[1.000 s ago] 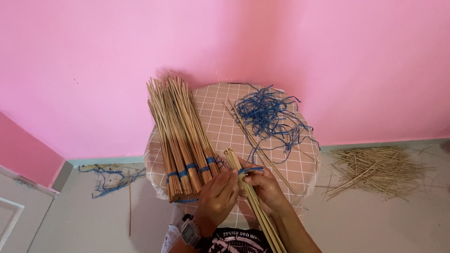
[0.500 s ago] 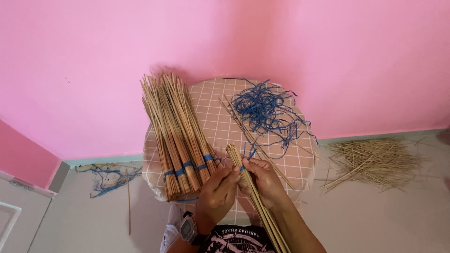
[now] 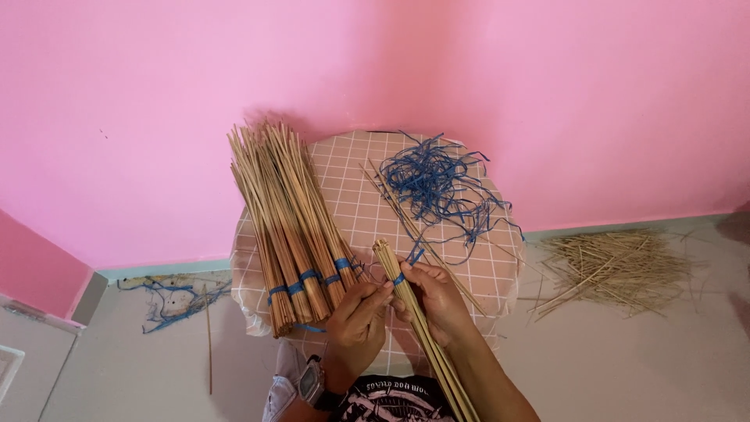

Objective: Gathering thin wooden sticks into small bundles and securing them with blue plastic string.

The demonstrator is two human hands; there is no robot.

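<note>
A thin bundle of pale sticks (image 3: pixel 391 266) runs from my lap up over the small round table (image 3: pixel 359 195). A blue string (image 3: pixel 400 278) is wrapped around the bundle near its top end. My right hand (image 3: pixel 433 301) grips the bundle just below that wrap, thumb against the string. From the left, my left hand (image 3: pixel 358 320), with a watch on the wrist, pinches the string and sticks. Several finished stick bundles (image 3: pixel 289 219) tied with blue bands lie fanned on the table's left half.
A tangle of blue strings (image 3: pixel 437 184) lies on the checked tablecloth at the back right, with a few loose sticks beside it. A heap of loose sticks (image 3: pixel 613 266) sits on the floor to the right. Blue string scraps (image 3: pixel 172 301) lie on the floor at left. A pink wall stands behind.
The loose end of the blue string has been drawn in tighter around the bundle. Both hands stay on the bundle, and the view has shifted slightly.
</note>
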